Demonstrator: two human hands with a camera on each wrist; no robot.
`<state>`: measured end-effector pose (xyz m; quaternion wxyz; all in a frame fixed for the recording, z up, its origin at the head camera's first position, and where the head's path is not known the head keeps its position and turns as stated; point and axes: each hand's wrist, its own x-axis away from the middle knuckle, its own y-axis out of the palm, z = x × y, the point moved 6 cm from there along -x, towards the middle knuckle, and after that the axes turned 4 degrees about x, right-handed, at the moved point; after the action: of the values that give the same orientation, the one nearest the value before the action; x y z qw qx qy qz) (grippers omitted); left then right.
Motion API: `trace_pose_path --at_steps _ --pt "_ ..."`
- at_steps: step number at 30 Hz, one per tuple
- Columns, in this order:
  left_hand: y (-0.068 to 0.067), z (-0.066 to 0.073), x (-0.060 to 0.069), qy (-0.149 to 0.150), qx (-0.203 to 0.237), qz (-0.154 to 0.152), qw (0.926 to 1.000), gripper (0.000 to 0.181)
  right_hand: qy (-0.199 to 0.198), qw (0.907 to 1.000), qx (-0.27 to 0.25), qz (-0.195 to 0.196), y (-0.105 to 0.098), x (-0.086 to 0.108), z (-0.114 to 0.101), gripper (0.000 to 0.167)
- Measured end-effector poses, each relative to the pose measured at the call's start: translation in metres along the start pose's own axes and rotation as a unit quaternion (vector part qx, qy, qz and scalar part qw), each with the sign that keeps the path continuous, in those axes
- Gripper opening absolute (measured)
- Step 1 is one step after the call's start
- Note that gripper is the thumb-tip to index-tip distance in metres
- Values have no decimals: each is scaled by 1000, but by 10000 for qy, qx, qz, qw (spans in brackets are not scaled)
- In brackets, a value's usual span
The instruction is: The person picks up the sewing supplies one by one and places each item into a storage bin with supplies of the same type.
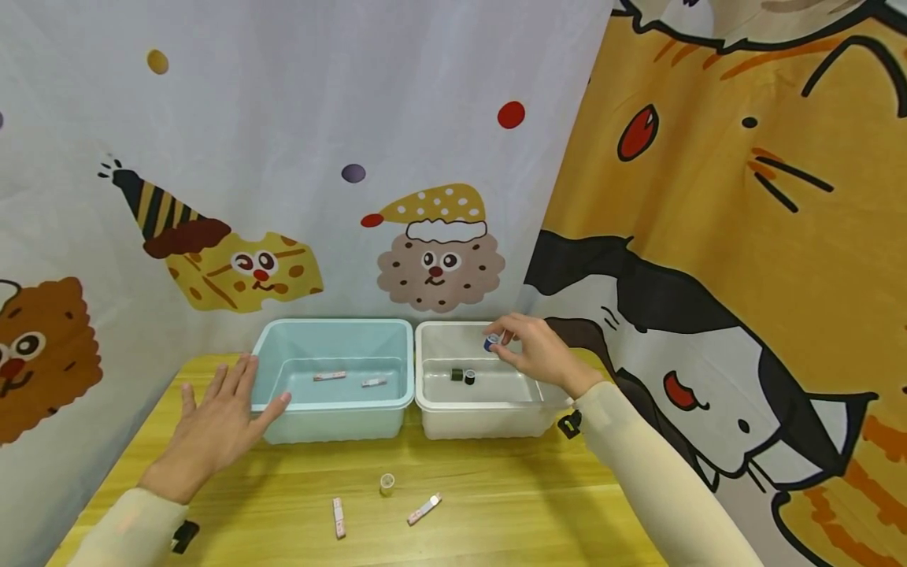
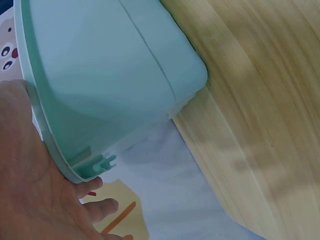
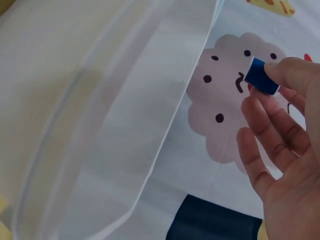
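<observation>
My right hand [image 1: 536, 351] pinches a small blue thread spool [image 1: 491, 342] between thumb and fingers, above the white bin [image 1: 489, 421]. In the right wrist view the blue spool [image 3: 262, 76] shows its pale end. Inside that bin lie a dark green spool [image 1: 457, 375] and a black spool [image 1: 470, 377]. My left hand [image 1: 218, 425] rests with spread fingers at the left rim of the light blue bin [image 1: 333, 424]. Two pale pink-and-white strips [image 1: 329, 376] lie in the blue bin; their kind is unclear.
On the wooden table [image 1: 496, 504] before the bins stands a whitish spool [image 1: 386, 483]. Two more pink-and-white strips lie near it, one on the left [image 1: 338, 517] and one on the right [image 1: 424, 509]. A printed cartoon curtain [image 1: 439, 94] hangs behind the bins.
</observation>
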<state>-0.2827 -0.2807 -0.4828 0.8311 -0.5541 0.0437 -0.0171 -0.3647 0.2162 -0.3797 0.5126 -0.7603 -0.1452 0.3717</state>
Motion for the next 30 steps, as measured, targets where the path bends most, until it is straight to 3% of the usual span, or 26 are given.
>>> trace_pose_path --at_steps 11,30 --pt "0 -1 -1 -1 -81 -23 10000 118 449 9981 -283 -323 8 -12 23 20" --pt "-1 1 -1 8 -67 -31 10000 118 811 9943 -165 -666 21 -17 54 21"
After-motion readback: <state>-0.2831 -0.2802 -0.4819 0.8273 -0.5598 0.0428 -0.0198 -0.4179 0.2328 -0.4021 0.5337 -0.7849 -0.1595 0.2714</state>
